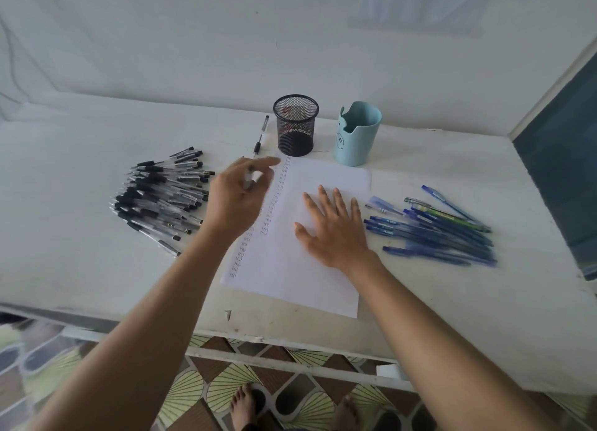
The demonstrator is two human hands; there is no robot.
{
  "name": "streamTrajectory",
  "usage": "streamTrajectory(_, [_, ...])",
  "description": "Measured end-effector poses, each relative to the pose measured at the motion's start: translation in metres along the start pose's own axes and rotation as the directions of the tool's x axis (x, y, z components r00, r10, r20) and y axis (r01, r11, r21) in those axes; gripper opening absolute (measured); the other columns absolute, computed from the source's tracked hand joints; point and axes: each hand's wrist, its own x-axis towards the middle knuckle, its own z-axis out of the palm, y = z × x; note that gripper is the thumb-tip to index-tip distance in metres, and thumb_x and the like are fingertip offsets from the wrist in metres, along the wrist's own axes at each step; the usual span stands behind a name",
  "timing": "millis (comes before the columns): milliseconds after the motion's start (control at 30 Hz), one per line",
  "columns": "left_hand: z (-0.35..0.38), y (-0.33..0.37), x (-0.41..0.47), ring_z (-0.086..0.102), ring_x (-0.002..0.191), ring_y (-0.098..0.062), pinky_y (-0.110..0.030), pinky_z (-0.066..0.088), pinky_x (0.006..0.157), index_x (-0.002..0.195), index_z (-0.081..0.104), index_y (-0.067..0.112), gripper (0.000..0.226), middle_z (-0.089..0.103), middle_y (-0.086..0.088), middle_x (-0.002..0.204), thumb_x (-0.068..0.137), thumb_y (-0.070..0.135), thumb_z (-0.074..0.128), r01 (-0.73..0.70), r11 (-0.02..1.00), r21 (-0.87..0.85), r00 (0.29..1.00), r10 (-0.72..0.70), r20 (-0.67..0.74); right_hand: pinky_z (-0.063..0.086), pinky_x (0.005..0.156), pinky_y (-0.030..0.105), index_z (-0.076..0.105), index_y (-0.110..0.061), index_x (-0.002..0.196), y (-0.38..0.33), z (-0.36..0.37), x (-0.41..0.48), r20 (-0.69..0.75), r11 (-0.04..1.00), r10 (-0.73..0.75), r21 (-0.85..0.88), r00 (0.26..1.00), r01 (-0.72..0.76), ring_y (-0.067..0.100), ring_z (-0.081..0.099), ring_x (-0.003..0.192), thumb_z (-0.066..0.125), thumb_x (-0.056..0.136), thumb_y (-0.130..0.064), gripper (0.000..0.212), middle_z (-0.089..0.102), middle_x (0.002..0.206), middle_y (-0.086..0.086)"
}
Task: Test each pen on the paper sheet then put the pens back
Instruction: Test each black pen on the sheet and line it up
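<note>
White paper sheet (290, 278) lies under my right hand (332, 233), fingers (338, 201) flat and spread. My left hand (234, 201) pinches a clear pen (248, 180) above its scribbled left edge.

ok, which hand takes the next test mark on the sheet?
Left. The left hand pinches a pen, blurred, beside the marked columns on the left of the paper sheet. The right hand lies flat on the sheet with no pen, so it is probably best used to steady it.
</note>
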Motion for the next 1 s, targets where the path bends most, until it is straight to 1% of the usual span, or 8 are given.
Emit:
streamTrajectory(67, [0.004,-0.01,-0.003,0.058,0.058,-0.014,-0.024,0.043,0.055,0.111,0.071,0.021,0.032,0.068,0.004,0.104,0.098,0.007,0.046,0.154,0.954,-0.257,0.986,-0.165,-0.025,-0.009,0.121,0.054,0.002,-0.031,0.16,-0.001,-0.001,0.0,0.022,1.0,0.009,-0.006,1.0,-0.009,0.027,-0.011,0.154,0.023,0.1,-0.06,0.069,-0.008,0.168,0.002])
streamTrajectory(133, [0.004,-0.021,-0.007,0.064,0.076,-0.018,-0.028,0.046,0.063,0.119,0.066,0.013,0.035,0.064,-0.005,0.113,0.099,0.021,0.039,0.177,0.902,-0.394,0.98,-0.198,-0.013,-0.01,0.121,0.054,-0.002,-0.031,0.16,-0.003,-0.001,-0.001,0.046,1.0,0.017,-0.025,0.999,-0.016,0.027,-0.015,0.153,0.018,0.101,-0.061,0.069,-0.012,0.167,0.002])
streamTrajectory(233, [0.004,-0.031,-0.016,0.062,0.078,-0.021,-0.034,0.049,0.066,0.113,0.066,0.015,0.056,0.062,-0.012,0.102,0.099,0.051,0.025,0.169,0.943,-0.285,0.985,-0.168,0.028,-0.012,0.121,0.054,-0.004,-0.031,0.16,-0.005,-0.001,-0.001,0.052,0.999,0.036,-0.016,0.998,-0.035,0.027,-0.018,0.152,0.016,0.1,-0.062,0.07,-0.014,0.167,0.001])
streamTrajectory(367, [0.008,-0.033,-0.017,0.071,0.068,-0.02,-0.038,0.058,0.068,0.084,0.068,0.007,0.039,0.071,-0.013,0.078,0.104,0.035,0.049,0.273,0.939,-0.207,0.962,-0.265,0.069,-0.013,0.121,0.053,-0.003,-0.031,0.16,-0.006,0.0,0.0,0.043,0.999,0.047,-0.016,0.998,-0.046,0.027,-0.018,0.152,0.017,0.1,-0.063,0.071,-0.013,0.167,0.001])
streamTrajectory(500, [0.006,-0.042,-0.016,0.07,0.07,-0.018,-0.032,0.059,0.062,0.086,0.068,0.013,0.012,0.073,-0.007,0.083,0.083,0.016,0.08,0.361,0.919,-0.16,0.932,-0.349,0.104,-0.012,0.121,0.053,0.0,-0.031,0.16,-0.006,0.003,0.001,0.022,0.999,0.05,-0.017,0.999,-0.049,0.027,-0.015,0.153,0.019,0.099,-0.063,0.072,-0.01,0.168,0.001])
streamTrajectory(667, [0.008,-0.037,-0.016,0.056,0.045,-0.016,-0.024,0.04,0.041,0.068,0.049,-0.005,0.021,0.061,-0.017,0.06,0.079,-0.006,0.067,0.38,0.913,-0.148,0.924,-0.381,0.022,-0.012,0.121,0.053,-0.001,-0.03,0.16,-0.007,0.004,0.0,0.012,0.999,0.051,-0.016,0.999,-0.051,0.027,-0.015,0.153,0.02,0.099,-0.063,0.072,-0.009,0.168,0.001])
streamTrajectory(800, [0.005,-0.042,-0.016,0.037,0.05,-0.016,-0.027,0.027,0.048,0.058,0.033,0.0,0.027,0.034,-0.008,0.052,0.064,-0.006,0.058,0.351,0.936,-0.038,0.935,-0.352,-0.028,-0.011,0.121,0.054,0.0,-0.029,0.16,-0.007,0.004,0.0,-0.001,0.999,0.048,-0.017,0.999,-0.048,0.028,-0.013,0.153,0.02,0.099,-0.063,0.072,-0.008,0.168,0.002])
streamTrajectory(1000, [0.009,-0.045,-0.018,0.029,0.052,-0.015,-0.029,0.024,0.049,0.058,0.029,0.003,0.026,0.027,-0.005,0.053,0.06,-0.003,0.055,0.29,0.956,-0.039,0.955,-0.292,-0.048,-0.011,0.121,0.054,0.001,-0.029,0.16,-0.006,0.003,-0.001,-0.006,0.999,0.045,-0.016,0.999,-0.045,0.027,-0.013,0.153,0.02,0.099,-0.063,0.072,-0.007,0.168,0.002])
